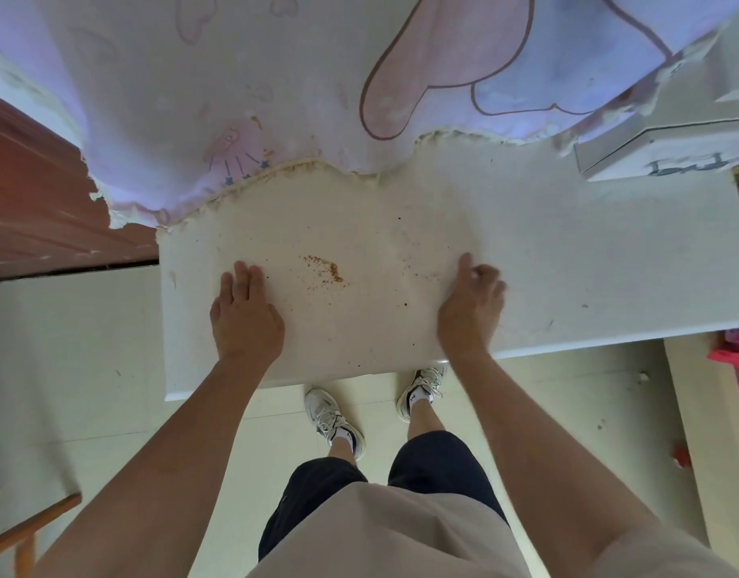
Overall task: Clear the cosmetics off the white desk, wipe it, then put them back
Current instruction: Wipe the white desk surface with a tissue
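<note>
Head view, white desk [568, 264]: it lies straight below the camera, its near edge just ahead of the person's white sneakers [334, 419], its top smudged and dotted with dark specks.
Left hand [245, 314]: palm down on the desk near its left end, fingers straight and close together, holding nothing.
Right hand [470, 304]: rests on the desk near the front edge, well apart from the left; one digit points forward and the others are bent under. It is blurred, so I cannot tell whether it pinches anything.
Brown crumbs [324, 271]: a loose scatter on the desk top between the two hands, nearer the left one, touching neither.
Printed cloth [276, 77]: lilac and pink with cartoon outlines; it covers the far side of the desk, and its frilled, stained hem lies on the top beyond both hands, hiding whatever is behind it.
Drawer box [659, 154]: white with a dark handle, at the far right corner of the desk, partly under the cloth's edge.
Left side: a red-brown wooden panel [34, 194] beside the desk's far left corner.
Floor: pale tiles [88, 369]; a wooden piece [22, 531] at lower left, a small red object [681, 456] and pink material [734, 352] at right.
</note>
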Tool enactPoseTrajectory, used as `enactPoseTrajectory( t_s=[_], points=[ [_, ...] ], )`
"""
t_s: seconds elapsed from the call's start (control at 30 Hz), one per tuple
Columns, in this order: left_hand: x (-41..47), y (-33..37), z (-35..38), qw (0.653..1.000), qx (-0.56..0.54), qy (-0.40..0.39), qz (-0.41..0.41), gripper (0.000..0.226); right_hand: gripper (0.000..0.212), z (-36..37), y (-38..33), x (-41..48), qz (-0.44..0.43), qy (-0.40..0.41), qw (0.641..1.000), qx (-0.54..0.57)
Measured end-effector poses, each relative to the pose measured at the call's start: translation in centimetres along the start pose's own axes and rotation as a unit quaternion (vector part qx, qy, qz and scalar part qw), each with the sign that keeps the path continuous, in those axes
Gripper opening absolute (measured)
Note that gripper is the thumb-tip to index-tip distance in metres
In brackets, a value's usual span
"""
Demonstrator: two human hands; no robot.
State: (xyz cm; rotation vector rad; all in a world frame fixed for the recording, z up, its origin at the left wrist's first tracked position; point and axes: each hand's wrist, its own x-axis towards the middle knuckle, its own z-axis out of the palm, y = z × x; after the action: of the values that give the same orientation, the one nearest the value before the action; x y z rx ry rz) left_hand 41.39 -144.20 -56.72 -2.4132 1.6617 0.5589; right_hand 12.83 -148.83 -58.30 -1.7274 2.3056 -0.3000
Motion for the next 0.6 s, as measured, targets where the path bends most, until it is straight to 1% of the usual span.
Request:
enactPoseTrajectory(
  t_s=[0.07, 0.17, 0.23, 0.27, 0.3, 0.33, 0.37, 0.43, 0.5, 0.53, 0.57, 0.6],
  points=[
    [0.0, 0.0, -0.2, 1.000, -0.003, -0.001, 0.000, 0.064, 0.062, 1.0, -4.1, -2.2, -0.070, -0.028, 0.997, 0.003],
    [0.0, -0.1, -0.3, 1.000, 0.002, -0.006, 0.004, 0.065, 0.061, 2.1, -8.8, -3.5, -0.164, -0.094, 0.981, 0.052],
    [0.0, -0.2, -0.4, 1.000, 0.001, -0.009, 0.005, 0.065, 0.057, 2.1, -9.9, -2.6, -0.226, -0.136, 0.959, 0.100],
    [0.0, -0.3, -0.4, 1.000, 0.003, -0.010, 0.008, 0.065, 0.056, 1.8, -9.7, -1.7, -0.239, -0.139, 0.954, 0.119],
    [0.0, -0.3, -0.3, 1.000, 0.006, -0.011, 0.011, 0.065, 0.056, 1.5, -9.2, -0.7, -0.235, -0.120, 0.955, 0.136],
    [0.0, -0.4, -0.3, 1.000, 0.008, -0.011, 0.013, 0.065, 0.055, 1.1, -8.2, 0.4, -0.214, -0.087, 0.961, 0.150],
    [0.1, -0.4, -0.3, 1.000, 0.008, -0.012, 0.014, 0.065, 0.054, 0.5, -6.9, 1.6, -0.172, -0.055, 0.970, 0.161],
    [0.1, -0.4, -0.2, 1.000, 0.005, -0.011, 0.014, 0.064, 0.045, -0.5, -3.3, 3.9, -0.056, -0.006, 0.986, 0.155],
    [0.1, -0.5, -0.2, 1.000, 0.003, -0.008, 0.014, 0.064, 0.040, -0.9, 0.2, 5.3, 0.065, 0.011, 0.989, 0.132],
    [0.1, -0.5, -0.2, 1.000, 0.002, -0.008, 0.012, 0.064, 0.041, -0.7, 1.0, 5.2, 0.097, 0.025, 0.990, 0.101],
    [0.1, -0.6, -0.3, 1.000, 0.001, -0.008, 0.010, 0.064, 0.042, -0.2, 1.0, 4.6, 0.107, 0.039, 0.990, 0.080],
    [0.1, -0.6, -0.3, 1.000, 0.004, -0.009, 0.010, 0.064, 0.043, 0.5, 0.3, 3.7, 0.092, 0.053, 0.992, 0.062]
  ],
)
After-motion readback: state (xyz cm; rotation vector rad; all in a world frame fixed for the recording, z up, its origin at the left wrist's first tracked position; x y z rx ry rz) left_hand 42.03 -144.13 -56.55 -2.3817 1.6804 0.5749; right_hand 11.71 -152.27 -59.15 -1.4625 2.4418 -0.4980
